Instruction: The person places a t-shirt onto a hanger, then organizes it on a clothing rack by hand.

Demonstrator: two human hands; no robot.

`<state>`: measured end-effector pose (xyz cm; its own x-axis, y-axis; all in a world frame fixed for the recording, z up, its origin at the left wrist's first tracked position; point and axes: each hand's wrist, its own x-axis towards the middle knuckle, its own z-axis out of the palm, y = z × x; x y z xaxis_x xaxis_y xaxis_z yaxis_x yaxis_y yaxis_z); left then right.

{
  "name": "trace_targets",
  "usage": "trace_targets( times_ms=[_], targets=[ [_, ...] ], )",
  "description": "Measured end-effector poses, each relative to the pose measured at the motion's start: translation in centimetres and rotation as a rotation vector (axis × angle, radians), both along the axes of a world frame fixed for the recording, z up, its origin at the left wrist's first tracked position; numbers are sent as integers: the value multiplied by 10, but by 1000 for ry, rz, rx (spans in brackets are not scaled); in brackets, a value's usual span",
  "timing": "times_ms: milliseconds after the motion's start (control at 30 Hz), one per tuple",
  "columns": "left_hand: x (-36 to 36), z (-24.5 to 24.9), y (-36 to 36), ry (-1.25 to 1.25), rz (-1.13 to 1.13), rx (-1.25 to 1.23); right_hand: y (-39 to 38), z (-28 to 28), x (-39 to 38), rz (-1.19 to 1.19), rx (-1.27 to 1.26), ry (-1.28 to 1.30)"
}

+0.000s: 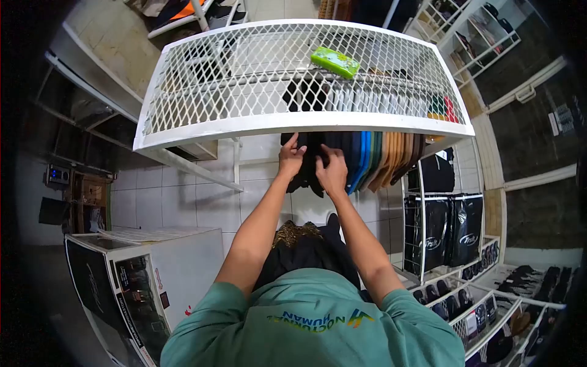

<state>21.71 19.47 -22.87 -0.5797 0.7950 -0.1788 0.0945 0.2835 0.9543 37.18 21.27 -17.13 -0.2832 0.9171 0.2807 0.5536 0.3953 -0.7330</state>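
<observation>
**Both hands on a black garment under the mesh shelf**

Head view: The person reaches forward with both bare arms to a rail of hanging clothes. The left hand (292, 159) is curled narrow on the upper part of a black garment (310, 181), with the thumb raised against the cloth. The right hand (333, 172) sits just beside it, its fingers folded in and gripping the same black fabric a little lower. The two hands are close together, almost touching.

The black garment hangs at the left end of a row of hanging garments (380, 160) in blue, green, tan and brown, packed tightly side by side. Straight above them runs a white mesh shelf (306, 123), and the hands are just under its front rim. On top of the mesh, toward the back, lies a green packet (334, 62), well apart from the hands.

Below the forearms shows a dark cloth with a gold-coloured edge (296, 233), and nearest the camera is the person's green shirt (312, 333). To the right, black bags (449, 229) hang on a wire rack. At lower left stands a white chest cabinet (177, 260) against a tiled wall (183, 202).
</observation>
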Motion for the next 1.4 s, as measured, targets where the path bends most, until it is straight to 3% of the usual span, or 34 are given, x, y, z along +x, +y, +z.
trace_targets(
  times_ms=[133,300,400,500,700,767,867,1033,1100,1200,1267,1400],
  targets=[
    [35,-10,29,67,-56,26,3,-9,33,-139,-70,0],
    [52,-10,48,128,-110,46,8,-16,58,-43,-169,-11],
    [42,-6,38,380,-168,131,5,-21,53,-45,-115,25],
    [43,-2,22,455,-180,59,3,-19,47,-58,-101,-2],
    [64,14,-4,416,-110,82,-3,-17,46,-30,-126,-54],
    [66,26,-8,391,-130,-56,-4,-16,48,-22,-133,-66],
    [72,29,-20,473,-164,-53,-8,-19,58,-4,-134,-58],
    [107,37,-55,589,-97,141,-34,9,96,-51,-247,82],
    [122,41,-67,437,-273,164,-44,3,125,-79,-154,103],
    [147,54,-74,397,-444,146,-57,-22,176,-176,-136,86],
    [167,59,-72,396,-572,137,-68,-22,213,-299,-293,82],
    [206,51,-50,375,-828,107,-77,-23,284,-558,-274,95]
  ],
)
